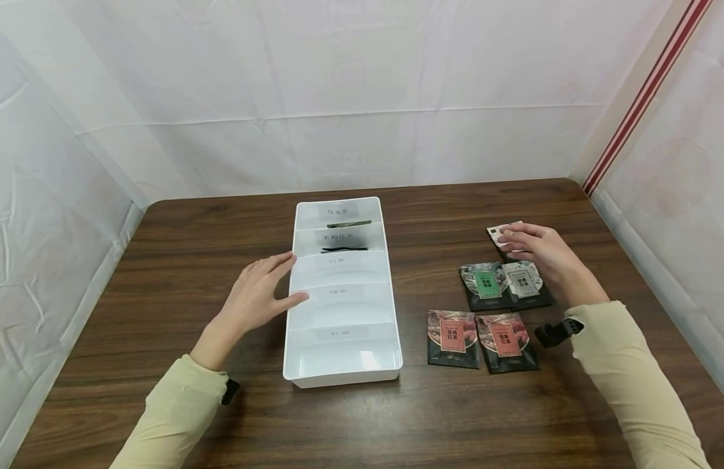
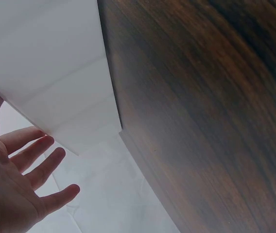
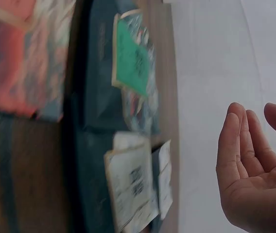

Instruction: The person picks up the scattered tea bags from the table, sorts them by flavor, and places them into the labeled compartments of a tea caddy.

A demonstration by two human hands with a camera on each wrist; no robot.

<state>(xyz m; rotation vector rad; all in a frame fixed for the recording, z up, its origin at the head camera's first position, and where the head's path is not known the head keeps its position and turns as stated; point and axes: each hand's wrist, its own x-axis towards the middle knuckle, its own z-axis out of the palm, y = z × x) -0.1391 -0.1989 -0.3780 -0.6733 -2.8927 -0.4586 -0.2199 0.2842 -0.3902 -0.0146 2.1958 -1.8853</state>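
Left hand (image 1: 253, 296) spread against mid-frame box (image 1: 343, 380), right hand (image 1: 551, 257) empty, thumb and fingers apart near topmost right-side packet (image 1: 494, 233): best pinched by its edge.

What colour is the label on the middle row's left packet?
Green label; clearest in the head view.

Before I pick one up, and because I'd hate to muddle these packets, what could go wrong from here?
The green-labelled packet and the grey-labelled packet lie touching or overlapping, so lifting one could drag the other. In the head view, the right hand partly covers the far packet, so its label might be misread. The left hand is at the edge of the white box, so a stray push might shift it.
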